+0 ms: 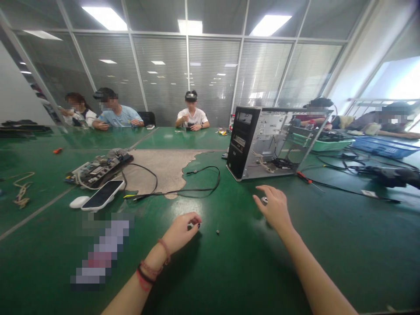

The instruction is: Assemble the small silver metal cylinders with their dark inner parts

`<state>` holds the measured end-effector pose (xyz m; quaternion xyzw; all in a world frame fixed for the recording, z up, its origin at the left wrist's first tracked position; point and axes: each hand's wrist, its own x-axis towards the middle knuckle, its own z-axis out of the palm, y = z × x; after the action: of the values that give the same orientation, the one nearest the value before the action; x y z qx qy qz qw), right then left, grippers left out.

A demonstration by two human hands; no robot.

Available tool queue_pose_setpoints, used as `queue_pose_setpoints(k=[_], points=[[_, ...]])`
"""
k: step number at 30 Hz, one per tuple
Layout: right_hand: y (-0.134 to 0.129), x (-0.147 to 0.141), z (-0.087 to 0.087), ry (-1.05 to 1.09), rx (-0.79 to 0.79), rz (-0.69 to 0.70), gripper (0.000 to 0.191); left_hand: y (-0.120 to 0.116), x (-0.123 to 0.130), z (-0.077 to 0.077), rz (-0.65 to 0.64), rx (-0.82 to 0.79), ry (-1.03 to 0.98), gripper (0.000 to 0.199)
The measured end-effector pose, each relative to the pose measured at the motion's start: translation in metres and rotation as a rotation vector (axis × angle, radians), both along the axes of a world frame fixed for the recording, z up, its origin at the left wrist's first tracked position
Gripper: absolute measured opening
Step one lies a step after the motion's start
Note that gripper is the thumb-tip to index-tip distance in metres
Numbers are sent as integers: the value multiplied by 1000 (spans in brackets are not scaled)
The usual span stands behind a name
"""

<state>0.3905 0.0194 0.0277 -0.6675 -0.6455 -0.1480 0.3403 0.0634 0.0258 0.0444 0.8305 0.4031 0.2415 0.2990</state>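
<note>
My left hand (182,231) is just above the green table (229,271), its fingers curled and the thumb drawn up to them. A tiny dark piece (198,225) shows at the fingertips; its kind cannot be made out. My right hand (275,208) is in front of an open computer case (242,144), with the thumb and index finger apart at the tips. Between them shows a small round silvery part (264,200), seemingly held inside the bent hand. On the table between both hands lies a very small metal piece (217,232).
Left of the hands lie a phone (104,194), a white mouse-like object (79,201), a circuit board assembly (101,168) and a black cable (197,190). A red-handled screwdriver (304,177) rests right of the case, near baskets (387,146). Several people sit across the table.
</note>
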Motion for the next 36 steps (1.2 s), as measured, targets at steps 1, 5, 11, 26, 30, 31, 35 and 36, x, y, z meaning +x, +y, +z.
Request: queue_pose_setpoints(k=[1, 5, 11, 26, 30, 31, 35, 36], points=[[-3, -13, 2, 34, -4, 107, 28, 0, 0, 0, -3, 1, 3, 18], [-20, -67, -1, 95, -282, 565, 25, 1, 1, -1, 1, 5, 9, 18], [-29, -102, -15, 66, -422, 695, 28, 0, 3, 0, 7, 6, 0, 18], [-25, -102, -26, 53, -398, 668, 6, 0, 4, 0, 6, 21, 17, 18], [-22, -98, -24, 46, -382, 679, 5, 0, 4, 0, 5, 24, 28, 18], [-20, -95, -22, 40, -374, 670, 5, 0, 4, 0, 5, 27, 29, 18], [-11, -65, -7, 36, -276, 540, 10, 0, 3, 0, 2, 32, 29, 19], [-9, -52, -3, 45, -233, 484, 11, 0, 3, 0, 0, 32, 31, 19]])
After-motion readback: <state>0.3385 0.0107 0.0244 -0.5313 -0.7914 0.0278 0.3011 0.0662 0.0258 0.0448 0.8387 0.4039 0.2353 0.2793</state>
